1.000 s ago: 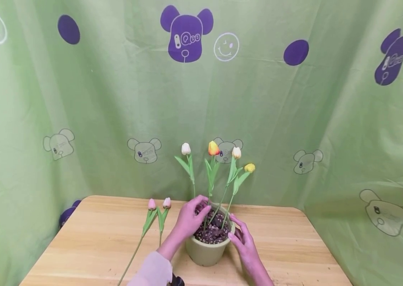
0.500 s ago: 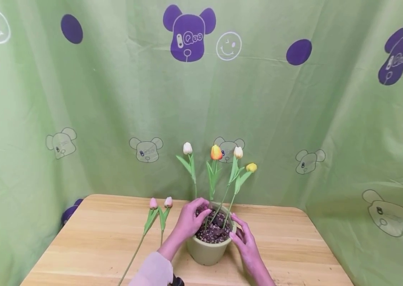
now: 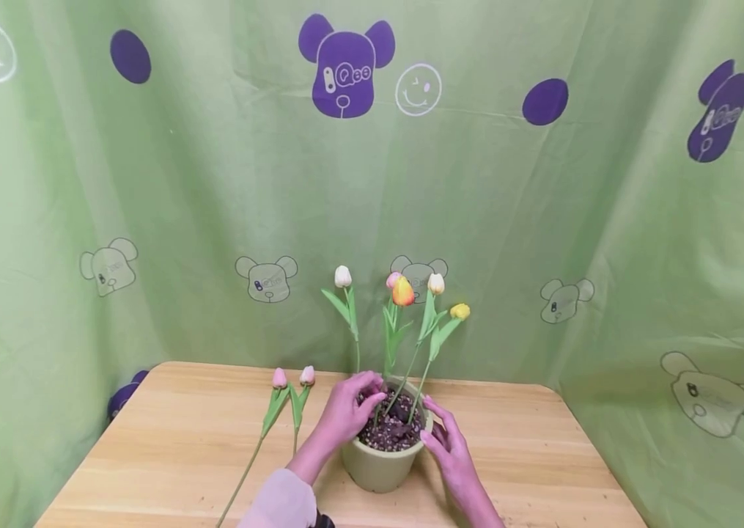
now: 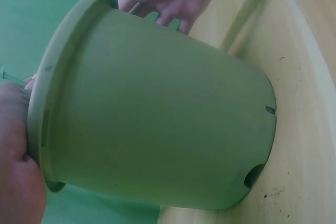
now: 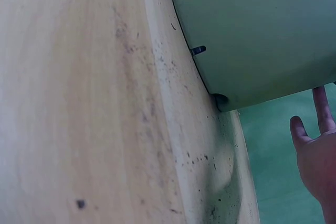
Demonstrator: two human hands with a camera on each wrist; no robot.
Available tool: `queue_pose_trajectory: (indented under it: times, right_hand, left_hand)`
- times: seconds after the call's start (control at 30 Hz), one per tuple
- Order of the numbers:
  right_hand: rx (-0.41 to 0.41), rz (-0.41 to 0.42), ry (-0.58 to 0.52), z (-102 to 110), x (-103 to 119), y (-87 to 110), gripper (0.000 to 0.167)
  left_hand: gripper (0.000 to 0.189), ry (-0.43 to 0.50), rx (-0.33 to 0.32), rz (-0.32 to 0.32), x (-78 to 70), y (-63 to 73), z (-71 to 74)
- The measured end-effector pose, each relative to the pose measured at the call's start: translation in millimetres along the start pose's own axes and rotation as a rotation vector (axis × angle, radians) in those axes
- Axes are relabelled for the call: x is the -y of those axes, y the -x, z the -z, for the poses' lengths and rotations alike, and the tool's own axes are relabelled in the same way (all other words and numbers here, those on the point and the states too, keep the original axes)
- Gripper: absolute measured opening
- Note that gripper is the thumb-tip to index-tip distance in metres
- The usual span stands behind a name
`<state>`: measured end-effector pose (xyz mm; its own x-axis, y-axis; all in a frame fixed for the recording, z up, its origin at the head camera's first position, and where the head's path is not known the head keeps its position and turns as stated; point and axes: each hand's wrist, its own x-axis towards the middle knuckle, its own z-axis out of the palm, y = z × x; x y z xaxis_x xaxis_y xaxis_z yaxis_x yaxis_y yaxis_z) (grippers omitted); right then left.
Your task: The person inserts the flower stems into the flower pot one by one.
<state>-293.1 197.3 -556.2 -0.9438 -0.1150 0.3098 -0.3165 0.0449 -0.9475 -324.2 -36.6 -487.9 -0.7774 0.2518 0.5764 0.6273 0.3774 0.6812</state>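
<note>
A pale green flowerpot (image 3: pixel 381 469) filled with dark soil stands upright on the table. Several artificial tulips rise from it: a white one (image 3: pixel 343 276), an orange-red one (image 3: pixel 403 291) partly covering a pink one, a cream one (image 3: pixel 436 283) and a yellow one (image 3: pixel 460 312). At the pot's left rim my left hand (image 3: pixel 347 411) has its fingers and thumb curled over the soil, pinching a tulip stem low down; its fingertips are partly hidden. My right hand (image 3: pixel 454 458) holds the pot's right side, thumb and index finger at the rim. Its outer fingers (image 5: pixel 321 109) extend along the wall.
Two loose pink tulips (image 3: pixel 279 378) lie on the wooden table (image 3: pixel 510 433) left of the pot. Crumbs of soil (image 5: pixel 205 157) are scattered by the pot's base. A green printed curtain (image 3: pixel 213 183) encloses the back and sides of the table.
The orange-red tulip has tipped forward and slightly right, and a pink bloom now shows behind it. My left hand has shifted slightly downward; my right hand stays at the pot.
</note>
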Motion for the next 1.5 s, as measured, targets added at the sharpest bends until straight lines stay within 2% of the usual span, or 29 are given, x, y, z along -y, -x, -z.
queue_pose_trajectory:
  times: [0.2, 0.37, 0.5, 0.73, 0.93, 1.1, 1.23, 1.5]
  right_hand:
    - [-0.012, -0.032, 0.015, 0, -2, 6.1, 0.053]
    - [-0.002, -0.031, -0.017, 0, -5, 11.6, 0.053]
    - [-0.015, -0.033, -0.04, 0, -5, 9.6, 0.054]
    - [-0.015, -0.025, 0.01, 1, -3, 1.4, 0.054]
    - [-0.029, -0.022, 0.034, 2, -1, -2.9, 0.053]
    - [-0.01, -0.022, 0.028, 2, -1, -2.6, 0.054]
    - [-0.005, -0.017, 0.012, 2, -2, -0.4, 0.054]
    - [-0.001, -0.003, -0.009, 1, -2, 0.3, 0.054]
  left_hand:
    - [0.01, -0.019, 0.025, -0.025, 2.4, 2.4, -2.2]
    - [0.011, -0.009, 0.045, -0.033, 2.7, 5.8, -2.3]
    - [0.011, 0.0, 0.059, -0.017, 3.2, 4.1, -1.5]
    - [0.011, -0.065, 0.048, -0.005, 1.1, -2.4, -0.3]
    - [0.014, -0.101, -0.005, 0.02, 0.7, -5.8, -2.1]
    - [0.022, -0.122, -0.055, 0.031, 1.8, -2.9, -4.8]
    - [0.026, -0.096, -0.088, 0.036, 2.1, 0.7, -7.2]
    - [0.031, -0.03, -0.179, 0.113, 0.0, 5.8, -9.9]
